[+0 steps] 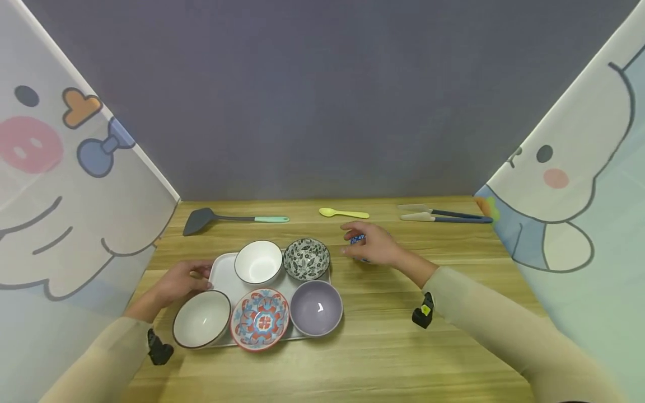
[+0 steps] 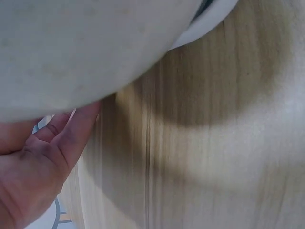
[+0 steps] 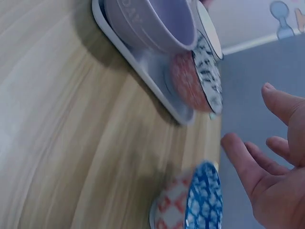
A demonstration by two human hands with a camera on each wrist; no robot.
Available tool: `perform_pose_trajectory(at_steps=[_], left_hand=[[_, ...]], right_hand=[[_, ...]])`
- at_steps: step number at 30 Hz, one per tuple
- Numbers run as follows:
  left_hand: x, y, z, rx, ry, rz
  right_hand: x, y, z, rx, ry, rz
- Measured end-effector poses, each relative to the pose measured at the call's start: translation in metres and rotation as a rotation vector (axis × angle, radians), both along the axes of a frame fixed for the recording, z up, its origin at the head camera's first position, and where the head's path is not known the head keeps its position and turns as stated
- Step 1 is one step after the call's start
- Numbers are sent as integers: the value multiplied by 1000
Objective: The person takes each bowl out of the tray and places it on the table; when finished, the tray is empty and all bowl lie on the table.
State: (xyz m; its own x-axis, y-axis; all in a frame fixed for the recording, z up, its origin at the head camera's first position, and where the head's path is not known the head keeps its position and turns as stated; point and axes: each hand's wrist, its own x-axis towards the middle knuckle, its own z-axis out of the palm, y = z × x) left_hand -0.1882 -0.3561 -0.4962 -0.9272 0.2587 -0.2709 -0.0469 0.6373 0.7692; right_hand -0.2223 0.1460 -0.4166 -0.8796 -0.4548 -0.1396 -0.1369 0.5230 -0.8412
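A white tray (image 1: 219, 275) bears several bowls: a white bowl (image 1: 258, 263), a black-and-white leaf-patterned bowl (image 1: 307, 259), a purple bowl (image 1: 316, 309), a red-and-blue patterned bowl (image 1: 260, 320) and a dark-rimmed white bowl (image 1: 201, 319) at the front left corner. My left hand (image 1: 182, 282) lies at the tray's left edge with its fingertips right at the rim; in the left wrist view a pale bowl (image 2: 81, 52) hides these fingertips. Right of the tray, my right hand (image 1: 372, 244) hovers over a blue-patterned bowl (image 3: 202, 200), fingers spread and holding nothing.
Along the back of the wooden table (image 1: 403, 347) lie a grey spatula (image 1: 201, 219) with a green handle, a yellow spoon (image 1: 344, 213) and tongs (image 1: 445, 217). A grey panel (image 1: 322, 101) rises behind them, and cartoon-printed panels stand at both sides.
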Motion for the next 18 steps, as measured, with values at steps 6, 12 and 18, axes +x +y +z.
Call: perform_pose_trajectory(at_steps=[6, 12, 18], left_hand=[[-2, 0, 3, -46, 47, -30], [-2, 1, 2, -60, 45, -19], [-1, 2, 2, -52, 45, -11]], right_hand=[[-1, -28, -15, 83, -12, 46], [0, -45, -28, 135, 12, 43], [2, -56, -38, 109, -32, 18]])
